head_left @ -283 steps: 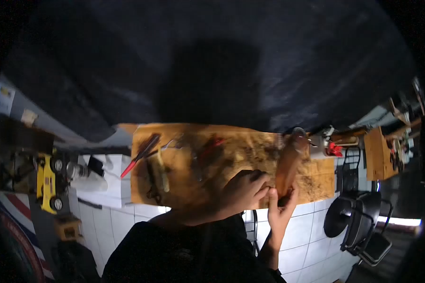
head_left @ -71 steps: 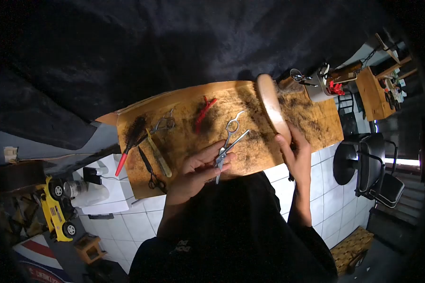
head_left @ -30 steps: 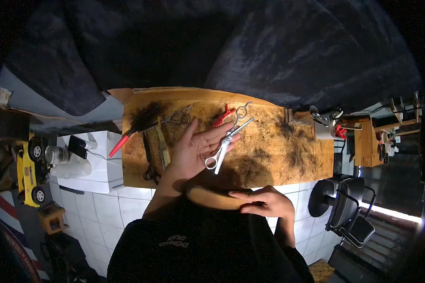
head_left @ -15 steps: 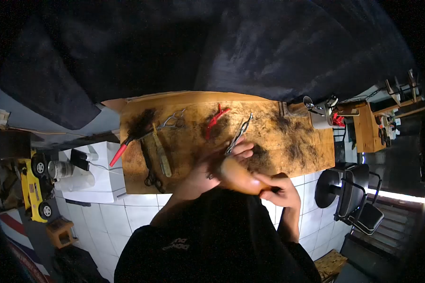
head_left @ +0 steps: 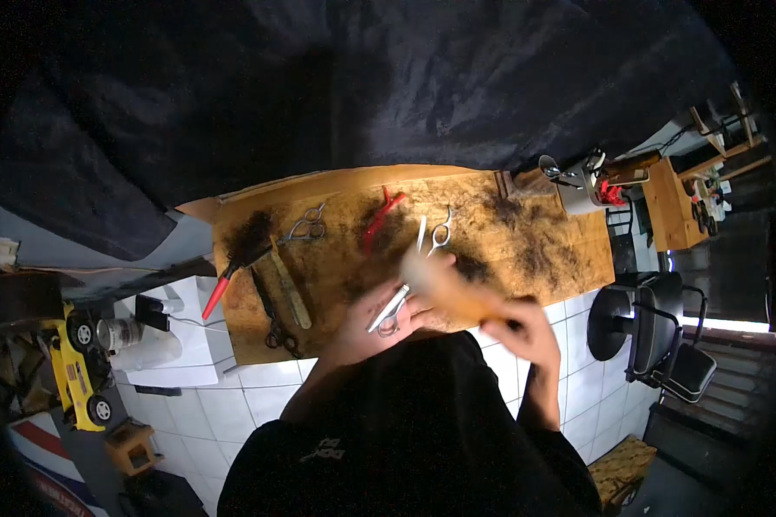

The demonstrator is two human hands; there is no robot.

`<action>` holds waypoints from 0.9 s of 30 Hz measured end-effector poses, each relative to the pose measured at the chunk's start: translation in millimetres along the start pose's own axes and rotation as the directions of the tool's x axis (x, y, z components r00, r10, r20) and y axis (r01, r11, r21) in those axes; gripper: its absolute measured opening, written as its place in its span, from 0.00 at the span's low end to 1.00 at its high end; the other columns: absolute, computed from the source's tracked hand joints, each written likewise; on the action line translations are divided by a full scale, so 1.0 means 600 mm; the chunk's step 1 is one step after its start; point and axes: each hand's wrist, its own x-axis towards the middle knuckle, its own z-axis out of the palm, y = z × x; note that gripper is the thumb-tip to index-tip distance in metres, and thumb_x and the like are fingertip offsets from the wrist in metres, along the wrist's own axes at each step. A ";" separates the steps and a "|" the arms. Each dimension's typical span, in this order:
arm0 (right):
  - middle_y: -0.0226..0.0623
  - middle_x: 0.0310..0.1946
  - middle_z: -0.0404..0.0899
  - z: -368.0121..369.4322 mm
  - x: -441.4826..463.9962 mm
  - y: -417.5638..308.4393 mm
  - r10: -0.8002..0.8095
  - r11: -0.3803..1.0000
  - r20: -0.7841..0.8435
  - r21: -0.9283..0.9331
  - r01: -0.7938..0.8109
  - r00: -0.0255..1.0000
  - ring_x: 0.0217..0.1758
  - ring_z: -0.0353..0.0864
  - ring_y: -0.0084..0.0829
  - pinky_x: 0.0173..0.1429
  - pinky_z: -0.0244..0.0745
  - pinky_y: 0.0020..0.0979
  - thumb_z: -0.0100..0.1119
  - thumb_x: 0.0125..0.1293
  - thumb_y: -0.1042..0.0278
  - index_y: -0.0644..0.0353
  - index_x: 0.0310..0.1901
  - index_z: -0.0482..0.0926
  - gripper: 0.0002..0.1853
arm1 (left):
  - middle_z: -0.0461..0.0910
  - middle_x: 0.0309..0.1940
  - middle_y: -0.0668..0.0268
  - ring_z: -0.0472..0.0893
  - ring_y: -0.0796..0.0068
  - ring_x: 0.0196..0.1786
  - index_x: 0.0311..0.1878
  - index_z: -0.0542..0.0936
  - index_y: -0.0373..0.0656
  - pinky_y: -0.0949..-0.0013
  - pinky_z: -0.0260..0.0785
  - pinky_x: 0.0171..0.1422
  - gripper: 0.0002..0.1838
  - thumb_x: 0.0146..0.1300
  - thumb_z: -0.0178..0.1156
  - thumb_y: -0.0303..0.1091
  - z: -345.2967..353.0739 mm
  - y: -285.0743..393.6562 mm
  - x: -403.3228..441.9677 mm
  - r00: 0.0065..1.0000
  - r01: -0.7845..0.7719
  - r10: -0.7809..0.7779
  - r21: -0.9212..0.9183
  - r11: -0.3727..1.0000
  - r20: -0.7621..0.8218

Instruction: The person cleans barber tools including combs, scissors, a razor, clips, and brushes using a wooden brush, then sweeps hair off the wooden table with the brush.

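Observation:
My left hand (head_left: 372, 326) is palm up with silver scissors (head_left: 391, 310) held across the palm. Another silver ring and a straight metal piece stick out beyond the fingers; I cannot tell if they belong to the same pair. My right hand (head_left: 528, 332) is wrapped round the orange-brown handle of a brush (head_left: 464, 297). Its pale, blurred bristle end is over the left hand's fingers, by the metal. Beyond lie a red hair clip (head_left: 383, 221), more silver scissors (head_left: 306, 229), a yellowish long-handled tool (head_left: 290, 284), dark scissors (head_left: 278, 334) and a red-handled tool (head_left: 219, 291).
Dark hair clippings are scattered over the wooden tabletop (head_left: 491, 250). A metal container of tools (head_left: 578, 196) stands at the right end. Black cloth (head_left: 319, 95) hangs along the far side. A white cabinet (head_left: 181, 332) is left, a black chair (head_left: 664, 336) right.
The brush has swung from lower right up over my left fingers, and its bristles blur. My left hand has turned, so more of the silver metal shows. The whole view has shifted slightly.

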 end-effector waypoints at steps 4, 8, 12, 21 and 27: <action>0.43 0.47 0.84 0.021 0.010 -0.021 -0.076 0.990 0.214 -0.103 0.100 0.974 0.44 0.85 0.29 0.51 0.75 0.26 0.71 0.56 0.69 0.59 0.58 0.78 0.26 | 0.41 0.77 0.51 0.46 0.54 0.78 0.75 0.51 0.44 0.45 0.43 0.77 0.36 0.74 0.31 0.59 -0.002 -0.002 0.009 0.997 -0.077 0.079 -0.093 0.993 0.013; 0.42 0.54 0.80 0.015 0.011 0.007 -0.097 0.987 -0.269 -0.147 0.059 0.958 0.53 0.83 0.33 0.55 0.77 0.29 0.66 0.61 0.66 0.58 0.58 0.78 0.23 | 0.42 0.77 0.52 0.42 0.52 0.79 0.77 0.45 0.43 0.43 0.35 0.78 0.34 0.75 0.35 0.51 -0.003 -0.010 0.000 0.995 -0.086 0.072 -0.227 0.970 -0.070; 0.46 0.56 0.79 -0.004 0.008 -0.014 0.114 0.980 -0.379 -0.111 -0.168 0.918 0.52 0.82 0.28 0.57 0.74 0.29 0.66 0.61 0.68 0.61 0.63 0.73 0.27 | 0.41 0.78 0.56 0.43 0.54 0.79 0.77 0.45 0.44 0.45 0.38 0.78 0.33 0.74 0.36 0.47 0.017 0.005 -0.004 1.000 0.027 -0.026 0.037 0.999 -0.015; 0.37 0.54 0.81 0.019 0.001 0.002 0.001 1.000 0.071 -0.007 0.000 0.997 0.54 0.82 0.31 0.60 0.73 0.32 0.69 0.58 0.67 0.57 0.58 0.78 0.25 | 0.47 0.76 0.55 0.54 0.61 0.75 0.76 0.47 0.44 0.56 0.55 0.74 0.36 0.73 0.43 0.51 -0.024 -0.029 0.015 1.000 0.011 -0.014 -0.140 0.990 -0.023; 0.40 0.44 0.83 0.008 -0.006 0.019 0.078 0.995 -0.538 -0.005 -0.096 0.840 0.37 0.84 0.29 0.41 0.78 0.29 0.63 0.65 0.63 0.66 0.57 0.76 0.22 | 0.69 0.65 0.58 0.73 0.78 0.51 0.75 0.54 0.43 0.71 0.69 0.60 0.28 0.75 0.45 0.39 0.019 0.010 -0.004 0.965 0.176 -0.099 0.317 0.932 -0.245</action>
